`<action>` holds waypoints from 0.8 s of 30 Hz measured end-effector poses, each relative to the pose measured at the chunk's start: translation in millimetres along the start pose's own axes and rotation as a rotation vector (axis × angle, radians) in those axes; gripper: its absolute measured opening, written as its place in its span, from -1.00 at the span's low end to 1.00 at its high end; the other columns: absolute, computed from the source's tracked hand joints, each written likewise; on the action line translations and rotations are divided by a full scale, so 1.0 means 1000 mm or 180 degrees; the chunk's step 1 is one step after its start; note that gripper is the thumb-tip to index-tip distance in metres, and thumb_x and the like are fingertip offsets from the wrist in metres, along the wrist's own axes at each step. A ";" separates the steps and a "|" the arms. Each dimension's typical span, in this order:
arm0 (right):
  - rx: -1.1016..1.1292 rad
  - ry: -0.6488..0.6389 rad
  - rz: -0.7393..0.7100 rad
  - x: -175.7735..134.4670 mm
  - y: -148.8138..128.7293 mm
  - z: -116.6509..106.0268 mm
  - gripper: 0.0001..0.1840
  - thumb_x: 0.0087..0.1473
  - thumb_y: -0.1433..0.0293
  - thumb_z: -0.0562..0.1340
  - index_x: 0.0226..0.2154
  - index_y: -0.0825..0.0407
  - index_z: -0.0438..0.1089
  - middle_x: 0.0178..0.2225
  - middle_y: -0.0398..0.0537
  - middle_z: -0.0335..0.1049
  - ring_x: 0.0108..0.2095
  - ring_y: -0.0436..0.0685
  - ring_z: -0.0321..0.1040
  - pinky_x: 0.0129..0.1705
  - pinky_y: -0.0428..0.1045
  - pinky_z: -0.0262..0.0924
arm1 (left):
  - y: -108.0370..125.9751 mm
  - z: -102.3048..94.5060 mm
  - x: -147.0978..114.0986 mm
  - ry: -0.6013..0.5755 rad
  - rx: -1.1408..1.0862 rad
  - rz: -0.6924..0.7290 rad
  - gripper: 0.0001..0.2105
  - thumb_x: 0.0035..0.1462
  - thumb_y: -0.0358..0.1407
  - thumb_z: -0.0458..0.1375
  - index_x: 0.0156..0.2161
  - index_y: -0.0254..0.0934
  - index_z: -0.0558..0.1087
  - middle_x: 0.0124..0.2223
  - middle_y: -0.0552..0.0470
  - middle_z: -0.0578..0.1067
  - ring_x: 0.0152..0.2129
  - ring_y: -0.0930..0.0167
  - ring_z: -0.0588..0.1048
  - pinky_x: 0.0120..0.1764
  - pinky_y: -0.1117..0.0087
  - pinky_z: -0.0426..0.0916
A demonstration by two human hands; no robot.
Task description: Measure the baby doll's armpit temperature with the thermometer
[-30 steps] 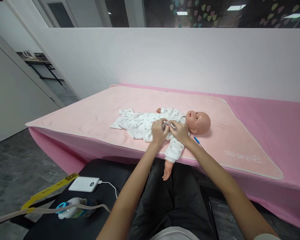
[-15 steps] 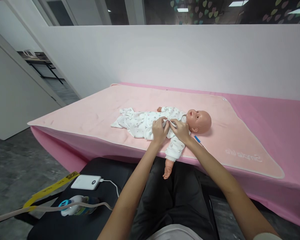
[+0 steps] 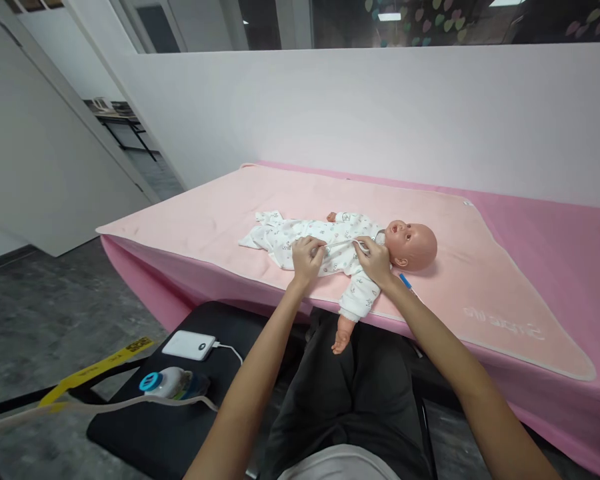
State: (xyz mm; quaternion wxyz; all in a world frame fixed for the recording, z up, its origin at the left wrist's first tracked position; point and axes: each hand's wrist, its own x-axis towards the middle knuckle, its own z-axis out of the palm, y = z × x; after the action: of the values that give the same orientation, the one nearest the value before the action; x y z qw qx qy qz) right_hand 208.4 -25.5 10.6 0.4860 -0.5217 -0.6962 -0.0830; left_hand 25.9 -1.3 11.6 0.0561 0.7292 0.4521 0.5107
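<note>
A baby doll [image 3: 411,247] lies on its back, head to the right, in a white patterned baby outfit [image 3: 285,235]. One bare doll hand [image 3: 343,335] hangs over the table's near edge. Over the doll's belly, my left hand [image 3: 307,259] is closed in a pinch. My right hand [image 3: 373,259] pinches at the chest, beside the collar. Between the two hands a thin white strip of the outfit [image 3: 341,243] is pulled straight. Whether it is a tie or a fabric edge, I cannot tell. A blue-capped pen-like stick [image 3: 405,281] lies near my right wrist.
A pale pink mat [image 3: 480,300] covers part of the pink tablecloth [image 3: 555,240], with a white wall behind. On a black chair [image 3: 145,433] at lower left are a white power bank [image 3: 189,345] with a cable and a bottle [image 3: 167,383].
My hands have moved apart, the left toward the doll's legs and the right toward its head, stretching the white strip between them. The whole view has shifted slightly.
</note>
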 end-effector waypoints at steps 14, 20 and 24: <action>-0.0041 0.0003 -0.0026 -0.002 0.000 0.001 -0.72 0.13 0.26 0.05 -0.35 0.03 0.43 -0.45 -0.07 0.49 -0.52 0.04 0.38 -0.46 -0.11 0.14 | 0.003 0.006 -0.002 0.0050 0.0101 0.0010 -0.82 0.15 -0.33 -0.09 -0.40 -0.23 0.32 -0.40 0.04 0.45 -0.40 0.38 0.37 -0.20 0.30 0.12; -0.0062 0.0002 0.0040 -0.003 0.000 0.001 -0.72 0.13 0.26 0.05 -0.34 0.01 0.43 -0.43 -0.08 0.49 -0.49 0.04 0.39 -0.44 -0.11 0.14 | 0.005 0.001 -0.002 -0.0169 0.0011 -0.0019 -0.81 0.15 -0.27 -0.07 -0.37 -0.22 0.36 -0.38 0.04 0.49 -0.38 0.36 0.38 -0.18 0.28 0.10; -0.0075 0.0017 0.0063 -0.002 -0.001 0.001 -0.74 0.12 0.28 0.06 -0.36 0.01 0.42 -0.45 -0.09 0.49 -0.48 0.04 0.39 -0.44 -0.11 0.14 | 0.007 0.001 -0.002 -0.0292 0.0158 0.0062 -0.91 0.02 -0.30 0.03 -0.38 -0.20 0.37 -0.35 0.05 0.50 -0.39 0.34 0.36 -0.19 0.27 0.09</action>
State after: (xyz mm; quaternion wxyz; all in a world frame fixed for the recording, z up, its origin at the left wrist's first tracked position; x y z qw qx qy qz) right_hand 206.8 -27.0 8.9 0.4825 -0.5340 -0.6887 -0.0878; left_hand 30.5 -6.4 13.4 0.0537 0.7574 0.4545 0.4658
